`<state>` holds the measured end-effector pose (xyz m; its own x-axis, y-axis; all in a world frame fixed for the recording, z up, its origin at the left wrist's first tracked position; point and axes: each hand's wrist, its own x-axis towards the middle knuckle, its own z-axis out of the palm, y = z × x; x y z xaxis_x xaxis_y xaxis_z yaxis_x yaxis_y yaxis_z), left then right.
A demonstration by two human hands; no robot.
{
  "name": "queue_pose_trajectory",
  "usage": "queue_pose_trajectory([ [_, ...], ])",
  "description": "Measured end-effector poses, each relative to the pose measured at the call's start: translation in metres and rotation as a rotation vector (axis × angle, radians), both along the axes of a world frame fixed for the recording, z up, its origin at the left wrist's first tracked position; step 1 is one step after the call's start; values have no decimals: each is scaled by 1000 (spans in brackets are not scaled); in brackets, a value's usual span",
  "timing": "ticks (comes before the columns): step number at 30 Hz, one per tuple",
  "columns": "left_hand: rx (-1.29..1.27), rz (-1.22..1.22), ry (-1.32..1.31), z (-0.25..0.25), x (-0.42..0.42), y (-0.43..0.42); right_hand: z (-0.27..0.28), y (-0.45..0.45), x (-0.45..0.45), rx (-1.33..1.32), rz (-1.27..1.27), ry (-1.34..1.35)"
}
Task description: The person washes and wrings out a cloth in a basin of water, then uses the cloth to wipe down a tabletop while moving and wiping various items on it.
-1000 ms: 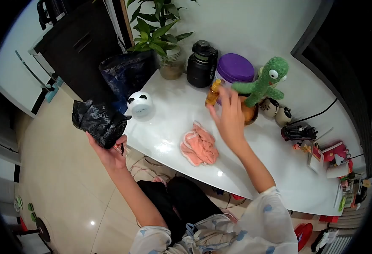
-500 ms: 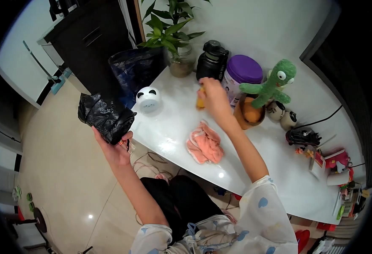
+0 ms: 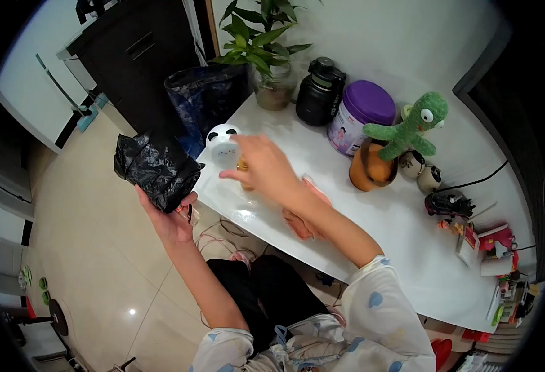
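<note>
My left hand point(image 3: 173, 220) is closed around the lower end of a crumpled black plastic bag point(image 3: 157, 170), held up off the left edge of the table. Small red and black bits show by its fingers; what they are I cannot make out. Over the tabletop, my right hand point(image 3: 263, 173) has its thumb and forefinger spread apart. Just beneath it is a small yellow thing point(image 3: 242, 166), mostly hidden by the hand. A white panda-faced item point(image 3: 223, 146) sits right behind those fingers. Under my right forearm lies a pink cloth point(image 3: 300, 224), partly covered.
Along the wall stand a potted plant point(image 3: 275, 87), a black bottle point(image 3: 321, 93), a purple-lidded tub point(image 3: 360, 118) and a green cactus toy point(image 3: 409, 127) in an orange pot. Small figures and a toy car point(image 3: 449, 203) are on the right. A lined bin point(image 3: 207, 93) is beyond the table's corner.
My right hand has moved left and toward me, from near the black bottle to beside the panda-faced item. The yellow thing has travelled with it, and the fingers have spread. The bag stays put.
</note>
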<state>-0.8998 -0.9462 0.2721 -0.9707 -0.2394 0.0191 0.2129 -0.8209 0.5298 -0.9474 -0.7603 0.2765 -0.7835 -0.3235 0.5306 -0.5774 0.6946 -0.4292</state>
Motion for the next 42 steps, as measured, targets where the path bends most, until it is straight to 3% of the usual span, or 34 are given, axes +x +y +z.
queue_pose_trajectory([
  [1,2,2,2,0,0,-1,4,6,-7,2,2,2],
  [3,1,21,-7,1,0,-3,17,27,-33,-107,-231,37],
  [5,-4,33,-9,3,0,-4,44,60,-71,75,-470,95],
  [7,-12,41,-15,1,1,-6,45,91,-114,208,-749,324],
  [10,-6,14,-17,-2,-1,-11,39,120,-155,279,-859,284],
  [12,11,7,-5,0,-1,-8,36,121,-162,397,-897,17],
  [25,41,29,-48,3,-2,1,32,102,-105,306,-674,125],
  [31,36,12,-12,5,-1,9,31,71,-87,233,-454,155],
  [37,-9,52,-56,6,-1,9,40,39,-71,314,-386,107],
  [39,24,-11,-12,1,-3,4,30,35,-66,195,-366,152],
  [41,-1,0,-44,-2,-5,3,27,34,-36,161,-439,405],
  [42,-52,26,-71,-2,-4,2,25,38,-11,206,-423,348],
])
